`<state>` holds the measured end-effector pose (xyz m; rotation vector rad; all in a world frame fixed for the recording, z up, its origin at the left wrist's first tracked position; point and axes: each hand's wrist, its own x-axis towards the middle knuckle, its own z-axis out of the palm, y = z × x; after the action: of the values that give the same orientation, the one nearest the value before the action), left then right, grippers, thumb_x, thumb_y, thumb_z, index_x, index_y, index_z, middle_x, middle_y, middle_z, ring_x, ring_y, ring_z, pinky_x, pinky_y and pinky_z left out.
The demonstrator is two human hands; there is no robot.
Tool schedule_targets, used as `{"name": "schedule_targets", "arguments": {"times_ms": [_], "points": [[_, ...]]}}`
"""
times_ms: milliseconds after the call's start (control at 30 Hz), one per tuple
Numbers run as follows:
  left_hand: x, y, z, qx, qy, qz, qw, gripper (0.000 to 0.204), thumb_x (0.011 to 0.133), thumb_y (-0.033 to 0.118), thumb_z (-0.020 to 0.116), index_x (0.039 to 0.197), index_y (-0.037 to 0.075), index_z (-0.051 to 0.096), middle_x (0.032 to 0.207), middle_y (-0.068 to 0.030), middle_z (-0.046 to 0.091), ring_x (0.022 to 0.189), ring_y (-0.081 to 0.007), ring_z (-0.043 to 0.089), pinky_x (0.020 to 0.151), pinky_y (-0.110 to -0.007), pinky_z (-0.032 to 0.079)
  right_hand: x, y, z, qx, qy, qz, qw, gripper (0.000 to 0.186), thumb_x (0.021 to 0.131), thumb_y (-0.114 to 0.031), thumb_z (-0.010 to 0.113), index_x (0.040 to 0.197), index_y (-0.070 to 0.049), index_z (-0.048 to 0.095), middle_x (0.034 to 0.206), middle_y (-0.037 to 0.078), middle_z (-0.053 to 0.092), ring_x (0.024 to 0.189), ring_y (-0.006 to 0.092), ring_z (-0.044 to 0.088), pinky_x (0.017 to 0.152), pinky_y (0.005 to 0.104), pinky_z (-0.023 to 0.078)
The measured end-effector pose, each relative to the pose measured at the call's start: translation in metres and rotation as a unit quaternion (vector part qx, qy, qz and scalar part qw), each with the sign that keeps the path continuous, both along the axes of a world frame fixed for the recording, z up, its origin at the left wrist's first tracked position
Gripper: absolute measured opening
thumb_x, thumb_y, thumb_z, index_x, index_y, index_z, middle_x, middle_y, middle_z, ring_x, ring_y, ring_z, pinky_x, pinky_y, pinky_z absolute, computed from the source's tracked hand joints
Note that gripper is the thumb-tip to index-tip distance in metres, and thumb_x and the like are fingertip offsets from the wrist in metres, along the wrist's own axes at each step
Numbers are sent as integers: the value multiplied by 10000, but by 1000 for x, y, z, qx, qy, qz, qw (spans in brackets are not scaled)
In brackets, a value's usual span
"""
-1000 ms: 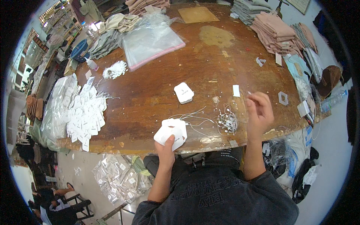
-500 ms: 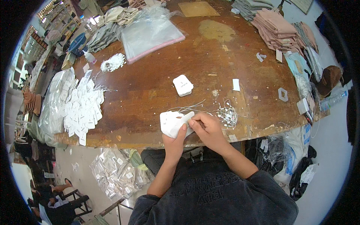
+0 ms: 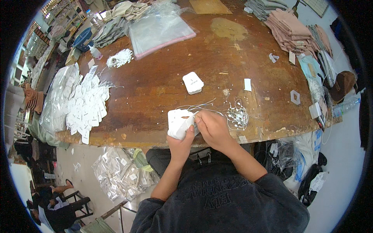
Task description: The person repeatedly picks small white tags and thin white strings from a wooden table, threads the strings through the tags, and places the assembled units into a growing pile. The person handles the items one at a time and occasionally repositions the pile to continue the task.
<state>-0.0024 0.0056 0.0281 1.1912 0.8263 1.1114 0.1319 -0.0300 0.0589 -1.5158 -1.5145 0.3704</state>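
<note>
Lying in left fingers (image 3: pixel 190 133) are white tags (image 3: pixel 176 125); right fingers (image 3: pixel 199 119) touch their edge.

Your left hand (image 3: pixel 180 149) held white tags (image 3: pixel 176 126); your right hand (image 3: pixel 213 130) touched their edge. From that hand, tangled strings (image 3: pixel 238 116) lay at two o'clock.

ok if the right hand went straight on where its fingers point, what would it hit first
Most likely the white tags held in the left hand; the right hand has its fingertips at their edge, though depth there is hard to judge.
</note>
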Motion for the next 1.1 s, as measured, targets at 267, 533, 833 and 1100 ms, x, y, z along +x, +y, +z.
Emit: {"name": "schedule_targets", "arguments": {"times_ms": [267,533,833,1100], "points": [[0,-2,3,3,0,1,1000,259,864,58,666,1108,-18,629,982,-37,652,856,-92,596,733,-247,488,-3,2,-3,17,24,3,1000,148,929,-122,511,845,0,507,742,211,557,691,415,571,596,484,440],[-3,3,2,117,84,2,990,245,840,33,656,1079,-19,639,961,-85,672,815,-132,615,734,-272,493,0,5,0,22,27,25,999,116,926,-74,522,849,12,527,719,191,517,655,376,540,593,426,427],[-3,29,5,495,231,39,837,336,689,63,740,1020,87,689,997,-94,658,891,-284,620,791,-375,497,15,1,9,-88,124,42,987,175,942,-118,509,1030,-3,605,890,209,622,818,373,617,716,413,483],[-7,28,-3,576,355,97,730,395,691,146,665,1082,178,705,1066,5,605,924,-216,578,738,-357,457,17,-2,0,-149,466,107,865,250,981,-121,491,1149,18,612,979,54,663,855,105,615,759,278,499]]}}
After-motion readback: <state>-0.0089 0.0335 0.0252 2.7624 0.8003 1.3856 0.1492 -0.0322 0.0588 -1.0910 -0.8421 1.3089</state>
